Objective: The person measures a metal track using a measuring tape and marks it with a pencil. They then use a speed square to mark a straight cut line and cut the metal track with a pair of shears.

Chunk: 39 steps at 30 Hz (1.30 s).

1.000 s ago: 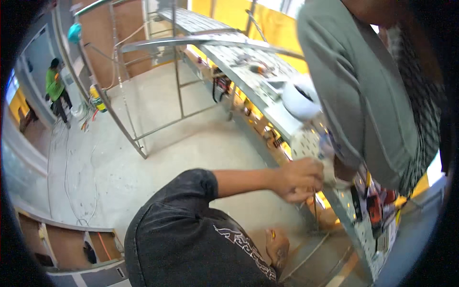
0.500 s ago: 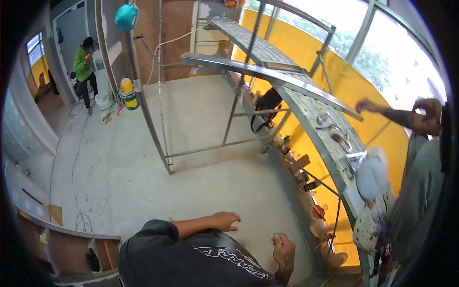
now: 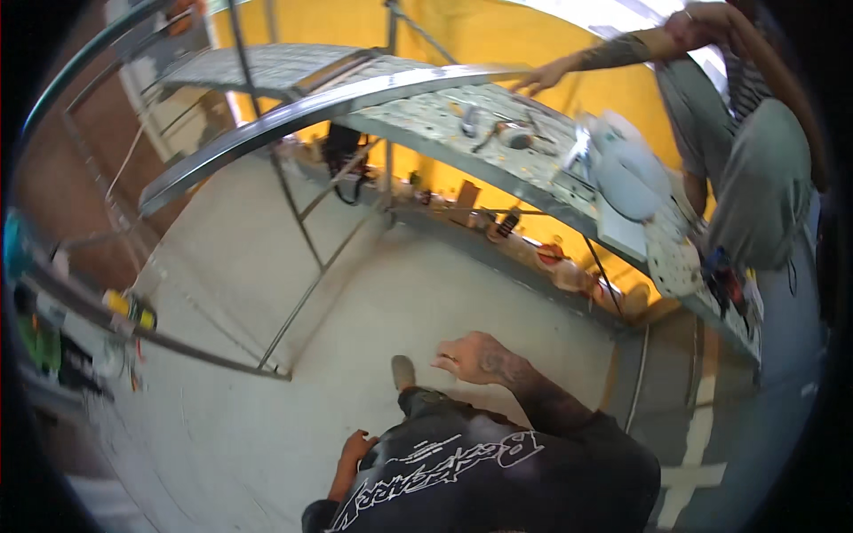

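Container with yellow parts (image 3: 131, 308) is sitting beside the scaffold pole (image 3: 204, 354) at far left, and a knock to that pole could be sending it over. Next, the metal channel (image 3: 329, 111) is lying across the scaffold platform (image 3: 426, 142), its left end jutting out over the floor (image 3: 355, 293); a shove or lost balance could be tipping it onto anyone below. Down near the body, the left hand (image 3: 358, 446) is hanging low, fingers loosely part-open, nothing showing in them. The right hand (image 3: 471, 357) is hovering in front, fingers loosely curled; whether they're gripping something small, I cannot tell. Neither hand is steadying the channel! A co-worker's hand (image 3: 542, 78) is reaching to its far right end, so a slip there could be swinging it. Loose tools (image 3: 515, 135) are lying close by, and the white rounded object (image 3: 633, 182) is resting farther right; a sideways bump could be rolling them off. Now, writing: the container's markings are blurring beyond reading, the dark shirt (image 3: 498, 497) is flashing bold white outlined lettering, and the red tool (image 3: 730, 289) at right is giving nothing legible.
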### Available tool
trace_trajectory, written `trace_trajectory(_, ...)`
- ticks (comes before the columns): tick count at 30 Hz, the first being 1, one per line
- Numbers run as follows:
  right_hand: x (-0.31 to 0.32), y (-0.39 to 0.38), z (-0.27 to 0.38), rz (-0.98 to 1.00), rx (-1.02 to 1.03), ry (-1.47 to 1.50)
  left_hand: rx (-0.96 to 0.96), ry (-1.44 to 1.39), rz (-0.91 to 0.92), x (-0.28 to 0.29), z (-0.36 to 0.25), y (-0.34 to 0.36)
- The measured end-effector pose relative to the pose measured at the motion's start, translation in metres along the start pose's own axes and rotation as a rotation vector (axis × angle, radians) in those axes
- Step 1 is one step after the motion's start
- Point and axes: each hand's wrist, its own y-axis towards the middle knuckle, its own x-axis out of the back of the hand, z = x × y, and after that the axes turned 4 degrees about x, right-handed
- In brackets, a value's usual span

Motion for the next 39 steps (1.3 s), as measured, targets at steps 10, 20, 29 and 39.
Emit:
trace_trajectory(10,0.024,0.124,-0.032,0.062,-0.060,0.011,-0.267,-0.046,-0.363,0.151,-0.075,0.093)
trace_trajectory(20,-0.008,0.201,-0.018,-0.019,0.085,-0.016,-0.900,0.554,-1.319,0.570,-0.339,-0.025)
trace_trajectory(29,-0.053,0.164,0.022,-0.271,-0.389,0.075,-0.403,0.749,-1.230,0.682,-0.331,-0.005)
trace_trajectory(39,-0.033,0.203,0.014,-0.261,-0.288,0.003,-0.448,0.447,-1.086,0.656,-0.331,-0.026)
